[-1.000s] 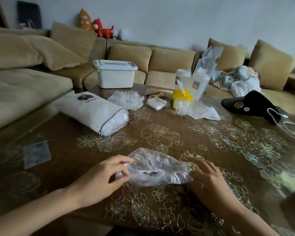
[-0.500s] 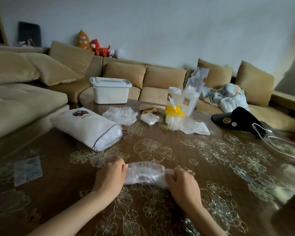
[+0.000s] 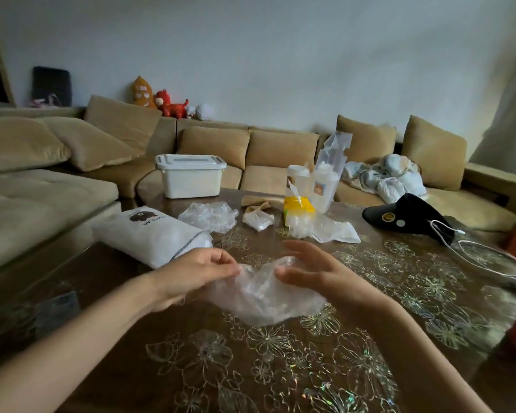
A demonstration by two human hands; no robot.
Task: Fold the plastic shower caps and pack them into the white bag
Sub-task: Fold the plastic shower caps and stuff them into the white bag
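Limply, the clear shower cap [image 3: 262, 296] sags, crinkled.

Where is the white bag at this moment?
In the head view, the white bag lies on the table at the left, just behind the left hand, with a crumpled shower cap to its right.

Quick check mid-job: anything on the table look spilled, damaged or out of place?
Nothing looks spilled or torn. The one oddity: the shower cap between the left hand and right hand is loosely bunched, not folded flat. The white bag lies on its side just beyond the left hand.
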